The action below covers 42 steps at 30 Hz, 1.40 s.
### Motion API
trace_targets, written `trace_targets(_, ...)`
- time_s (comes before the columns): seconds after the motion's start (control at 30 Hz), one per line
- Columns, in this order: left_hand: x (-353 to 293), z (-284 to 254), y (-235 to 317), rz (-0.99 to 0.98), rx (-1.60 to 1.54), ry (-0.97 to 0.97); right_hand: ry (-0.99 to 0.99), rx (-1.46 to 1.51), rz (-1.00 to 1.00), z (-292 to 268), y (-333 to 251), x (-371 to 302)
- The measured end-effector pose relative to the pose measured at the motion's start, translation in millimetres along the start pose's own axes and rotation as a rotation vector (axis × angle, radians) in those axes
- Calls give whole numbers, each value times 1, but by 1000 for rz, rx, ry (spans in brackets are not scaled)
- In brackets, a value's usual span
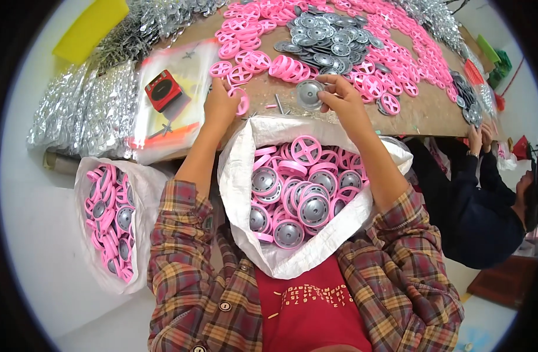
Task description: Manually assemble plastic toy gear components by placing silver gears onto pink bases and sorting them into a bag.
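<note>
Over the near edge of the table, my left hand [220,107] is closed on a pink plastic wheel rim [243,104], held upright by its edge. My right hand [345,101] pinches a round silver-grey hubcap disc [309,94] between thumb and fingers, its face turned up. The two pieces are apart. Below them, a white woven sack [239,202] stands open against my lap, full of pink wheels, many with grey discs set in them [313,209]. A heap of loose grey discs [324,38] lies beyond my hands, ringed by loose pink rims [392,58].
A second white sack [143,234] of pink wheels stands at left. Clear plastic bags [189,111] with a red device [163,91] on top lie left of my hands. Silver tinsel [75,117] lines the left edge. At right, a co-worker in dark clothes [474,217] reaches to the table.
</note>
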<state>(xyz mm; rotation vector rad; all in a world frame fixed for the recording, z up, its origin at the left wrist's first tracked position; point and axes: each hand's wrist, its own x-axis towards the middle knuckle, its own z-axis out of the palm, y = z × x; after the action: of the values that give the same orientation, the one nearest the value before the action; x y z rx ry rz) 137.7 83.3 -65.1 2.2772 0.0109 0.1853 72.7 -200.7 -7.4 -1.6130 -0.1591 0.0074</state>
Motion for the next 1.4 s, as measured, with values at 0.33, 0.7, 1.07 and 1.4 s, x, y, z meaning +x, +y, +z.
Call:
trace_targets(0.33, -116, -13, 137, -91, -1138, -356, 30, -137, -345, 30, -38, -52)
trace_targets(0.7, -142, 6, 136, 115, -995, -221, -49, 56, -64, 34, -28, -84)
trace_targets(1.07, -93, -25, 113, 163, -223, -508, 172, -645, -94, -83, 7, -6)
trace_targets(1.4, 41, 60, 48, 276, -23, 41, 302, -1134, 50, -152, 60, 44)
